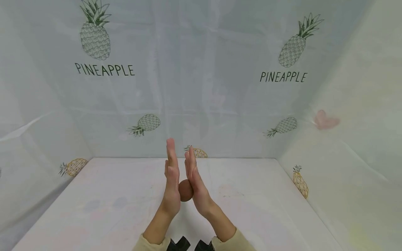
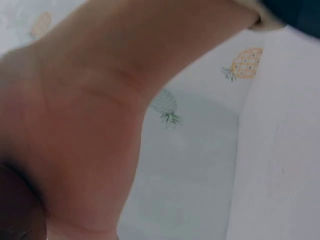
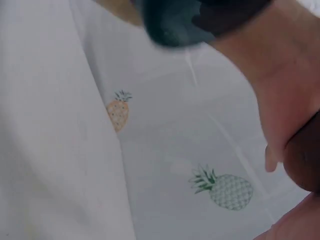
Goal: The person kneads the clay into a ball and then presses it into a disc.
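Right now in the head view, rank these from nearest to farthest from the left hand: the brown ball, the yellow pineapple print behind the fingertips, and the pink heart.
1. brown ball: pressed against the left hand, between the palms.
2. yellow pineapple print: back wall, low.
3. pink heart: right wall, far.

You wear tan sleeves [image 1: 233,242] on both arms, with black wrist straps [image 1: 179,244] showing at the near cuffs.

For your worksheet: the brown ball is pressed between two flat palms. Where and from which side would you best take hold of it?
Probably from above, pinching the brown ball front and back. The left hand and right hand cover its two sides with straight fingers, leaving the top and the near face bare.
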`<state>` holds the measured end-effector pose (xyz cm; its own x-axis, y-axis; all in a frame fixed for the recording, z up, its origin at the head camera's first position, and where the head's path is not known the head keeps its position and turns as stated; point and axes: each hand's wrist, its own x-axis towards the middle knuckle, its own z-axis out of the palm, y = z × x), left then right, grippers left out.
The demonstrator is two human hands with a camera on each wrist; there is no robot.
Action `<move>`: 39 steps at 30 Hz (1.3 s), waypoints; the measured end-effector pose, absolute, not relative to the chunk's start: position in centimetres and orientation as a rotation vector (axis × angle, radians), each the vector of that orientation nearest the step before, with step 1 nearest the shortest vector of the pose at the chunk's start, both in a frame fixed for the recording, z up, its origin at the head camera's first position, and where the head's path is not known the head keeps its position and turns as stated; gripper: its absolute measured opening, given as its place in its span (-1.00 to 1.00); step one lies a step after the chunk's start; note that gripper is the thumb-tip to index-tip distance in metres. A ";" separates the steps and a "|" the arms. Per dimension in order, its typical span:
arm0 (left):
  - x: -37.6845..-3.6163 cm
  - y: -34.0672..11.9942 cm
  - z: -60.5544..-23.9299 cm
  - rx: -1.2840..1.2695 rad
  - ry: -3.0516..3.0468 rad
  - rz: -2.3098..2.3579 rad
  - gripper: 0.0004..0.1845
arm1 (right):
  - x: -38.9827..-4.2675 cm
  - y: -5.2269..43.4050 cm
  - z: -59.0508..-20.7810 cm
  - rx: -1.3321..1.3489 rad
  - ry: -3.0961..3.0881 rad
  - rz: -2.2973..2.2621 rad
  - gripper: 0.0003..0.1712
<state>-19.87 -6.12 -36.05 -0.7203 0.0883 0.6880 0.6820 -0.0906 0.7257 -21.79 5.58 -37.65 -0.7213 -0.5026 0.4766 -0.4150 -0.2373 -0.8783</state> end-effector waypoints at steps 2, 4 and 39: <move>-20.2 -6.4 -36.1 -0.795 -1.771 -1.886 -0.26 | -21.4 5.4 -37.6 -1.159 1.884 -2.158 -0.30; -20.6 -6.6 -36.2 -0.754 -1.778 -1.895 -0.26 | -21.0 5.4 -37.4 -1.166 1.860 -2.181 -0.30; -19.4 -2.1 -38.4 -0.919 -1.927 -1.912 -0.37 | -22.3 9.5 -35.1 -1.109 1.956 -2.558 -0.28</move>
<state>-19.36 -2.12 -38.39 -0.7603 0.2414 0.6030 0.6048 -0.0753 0.7928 -22.28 9.49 -35.13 -0.7570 -0.1712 0.6306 -0.5637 -0.3170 -0.7628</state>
